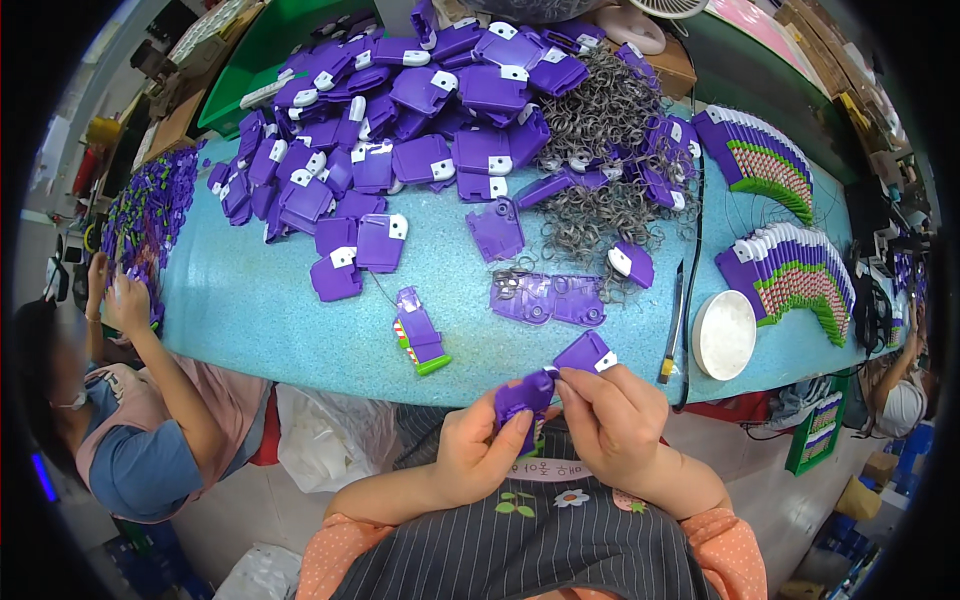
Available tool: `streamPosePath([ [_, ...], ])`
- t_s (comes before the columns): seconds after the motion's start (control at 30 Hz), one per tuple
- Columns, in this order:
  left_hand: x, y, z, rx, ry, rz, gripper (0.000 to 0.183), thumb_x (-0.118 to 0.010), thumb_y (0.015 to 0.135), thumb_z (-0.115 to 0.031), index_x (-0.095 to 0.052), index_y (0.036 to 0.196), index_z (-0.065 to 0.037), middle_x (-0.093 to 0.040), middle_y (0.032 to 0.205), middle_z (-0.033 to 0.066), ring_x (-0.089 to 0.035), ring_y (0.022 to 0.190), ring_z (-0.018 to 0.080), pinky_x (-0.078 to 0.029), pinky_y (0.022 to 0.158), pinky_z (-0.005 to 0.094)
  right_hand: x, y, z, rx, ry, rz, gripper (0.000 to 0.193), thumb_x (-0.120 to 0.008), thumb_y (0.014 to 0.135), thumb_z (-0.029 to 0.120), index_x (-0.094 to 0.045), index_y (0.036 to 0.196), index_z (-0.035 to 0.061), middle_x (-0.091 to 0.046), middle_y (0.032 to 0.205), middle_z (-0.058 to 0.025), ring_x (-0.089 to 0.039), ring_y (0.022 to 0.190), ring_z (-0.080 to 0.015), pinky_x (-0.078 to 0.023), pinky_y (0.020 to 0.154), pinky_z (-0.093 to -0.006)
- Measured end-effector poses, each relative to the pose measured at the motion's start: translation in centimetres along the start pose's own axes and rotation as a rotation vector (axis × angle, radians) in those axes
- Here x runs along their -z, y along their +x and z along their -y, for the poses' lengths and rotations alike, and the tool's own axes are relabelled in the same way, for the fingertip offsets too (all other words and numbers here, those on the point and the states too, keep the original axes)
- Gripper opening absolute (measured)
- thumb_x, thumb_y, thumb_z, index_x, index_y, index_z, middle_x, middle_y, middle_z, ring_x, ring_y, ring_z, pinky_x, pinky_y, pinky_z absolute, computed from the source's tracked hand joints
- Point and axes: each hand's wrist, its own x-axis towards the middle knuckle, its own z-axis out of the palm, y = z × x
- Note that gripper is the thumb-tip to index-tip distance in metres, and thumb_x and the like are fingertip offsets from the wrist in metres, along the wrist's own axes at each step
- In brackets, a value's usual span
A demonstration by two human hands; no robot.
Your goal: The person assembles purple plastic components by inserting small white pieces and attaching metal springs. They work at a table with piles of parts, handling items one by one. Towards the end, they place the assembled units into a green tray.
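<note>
Close to my body, at the front edge of the table, my left hand (480,448) grips a purple plastic part (522,405) between thumb and fingers. My right hand (622,418) pinches at the upper edge of this part; whatever its fingertips hold is too small to make out. Just beyond the right fingers lies a purple cover with a white corner (583,351). Left of it on the table rests a purple piece with a green base (422,335) and a striped side. Farther off are clear purple shells (548,300), some with grey rings on them.
A big heap of purple covers (420,90) fills the back, beside a tangle of grey rings (600,115). At right are fanned rows of striped pieces (790,275), a white bowl (724,336) and a slim dark tool (673,320). Another person (150,430) works at left.
</note>
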Motion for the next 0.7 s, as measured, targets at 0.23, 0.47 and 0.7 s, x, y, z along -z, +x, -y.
streamPosePath([
  [0.23, 0.4, 0.8, -1.1, -0.261, 0.593, 0.115, 0.029, -0.056, 0.086, -0.003, -0.051, 0.114, 0.005, -0.063, 0.087, 0.0180, -0.066, 0.072, 0.0235, -0.050, 0.061, 0.0288, 0.3, 0.9, -1.4, -0.234, 0.392, 0.299, 0.006, -0.059, 0.084, 0.007, -0.057, 0.088, 0.0032, -0.055, 0.078, -0.0115, -0.056, 0.065, -0.0193, -0.043, 0.057, -0.0265],
  [0.47, 1.4, 1.5, -3.2, 0.182, -0.001, 0.341, 0.029, -0.045, 0.095, -0.010, -0.044, 0.122, 0.002, -0.061, 0.106, 0.0174, -0.065, 0.087, 0.0190, -0.051, 0.075, 0.0302, -0.8, 4.2, -3.9, -0.709, 0.737, -0.082, 0.021, -0.058, 0.089, 0.011, -0.047, 0.105, 0.0028, -0.052, 0.078, 0.0012, -0.046, 0.066, -0.0025, -0.036, 0.056, -0.0178],
  [0.7, 0.6, 0.8, -0.4, 0.000, -0.086, -0.092, 0.031, -0.047, 0.094, -0.003, -0.042, 0.123, 0.007, -0.059, 0.109, 0.0127, -0.059, 0.094, 0.0135, -0.047, 0.082, 0.0253, -0.8, 0.6, 0.0, -0.323, 0.573, 0.318, 0.031, -0.062, 0.082, 0.005, -0.057, 0.112, 0.0003, -0.054, 0.116, -0.0137, -0.057, 0.090, -0.0187, -0.047, 0.065, -0.0275],
])
